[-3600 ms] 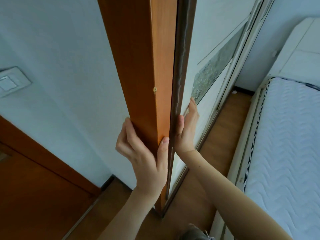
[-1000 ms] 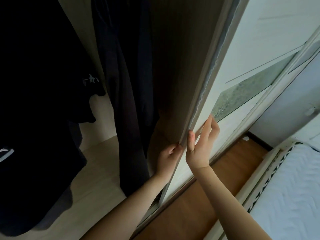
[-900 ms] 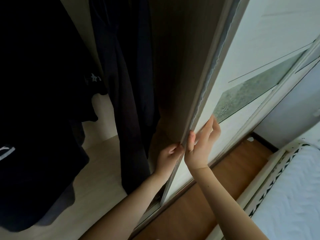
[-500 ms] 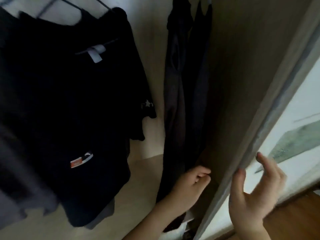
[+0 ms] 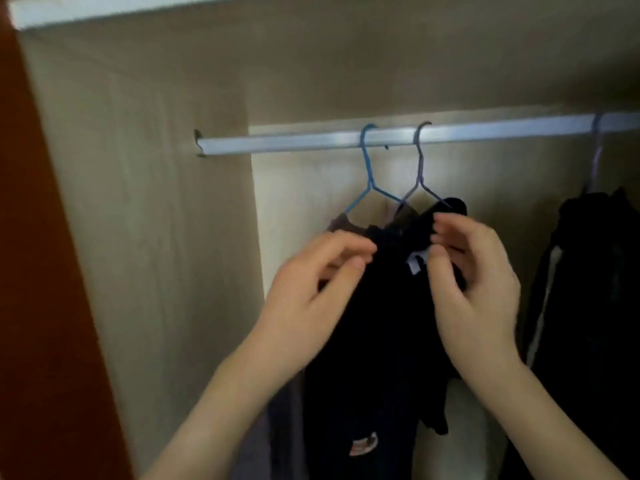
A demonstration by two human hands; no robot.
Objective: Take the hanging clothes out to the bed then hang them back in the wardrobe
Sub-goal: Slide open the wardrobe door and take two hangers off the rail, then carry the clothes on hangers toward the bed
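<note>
A black T-shirt (image 5: pixel 388 323) with a white neck label hangs on a purple wire hanger (image 5: pixel 419 168) from the silver rail (image 5: pixel 294 142) inside the wardrobe. Just left of it, a blue wire hanger (image 5: pixel 367 164) carries a brownish-grey garment (image 5: pixel 341 221), mostly hidden behind the T-shirt. My left hand (image 5: pixel 311 299) pinches the T-shirt at its left shoulder by the collar. At the T-shirt's right shoulder, my right hand (image 5: pixel 474 289) curls its fingers and thumb around the fabric. The picture is blurred.
Another dark garment (image 5: pixel 588 289) hangs at the right on a pale purple hanger (image 5: pixel 596 157). The wardrobe's light wooden side panel (image 5: pixel 156 237) stands at the left, with an orange-brown frame edge (image 5: pixel 34 271) beside it. A shelf board (image 5: pixel 346 46) runs above the rail.
Both hands have left the sliding door's edge and risen to the black T-shirt's shoulders. My view has swung left and up, from the door to the rail.
</note>
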